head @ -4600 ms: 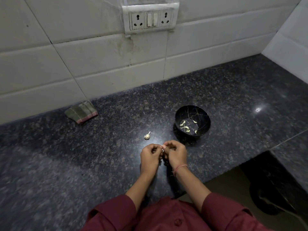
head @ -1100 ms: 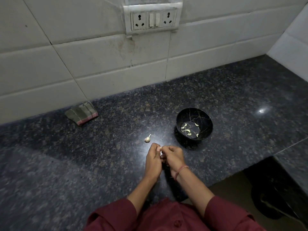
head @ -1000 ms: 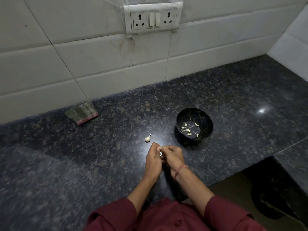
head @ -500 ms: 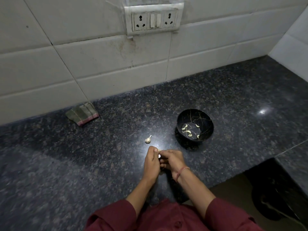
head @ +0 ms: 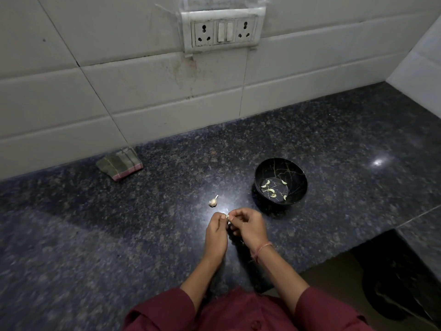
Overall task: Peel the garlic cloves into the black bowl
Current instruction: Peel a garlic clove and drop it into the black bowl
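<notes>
Pale and small, the garlic clove (head: 228, 216) is held just above the counter, pinched between the thumb and fingertips of the left hand (head: 216, 232) and those of the right hand (head: 249, 226). Both hands have fingers curled close about it and meet at the tips. How much skin is on the clove cannot be told at this size. Just beyond the left hand, apart from it, a garlic remnant (head: 213, 202) with a stub of stem lies on the stone. To its right, beyond the right hand, the black bowl (head: 299, 194) stands upright, near the knuckles but clear of them. Several peeled cloves (head: 270, 190) lie scattered on its floor. The dark speckled granite counter (head: 119, 235) gives open surface on every side of hands and bowl. Its front edge shows to the right of the right forearm, running out toward the frame's right side, with dark space below it. A red thread band (head: 262, 249) circles the right wrist. Maroon sleeves (head: 164, 311) fill the bottom margin. A folded cloth (head: 120, 162) lies well to the left at the back, against the foot of the white tiled wall (head: 143, 91). A socket panel (head: 220, 29) is mounted on that wall, high above the counter.
</notes>
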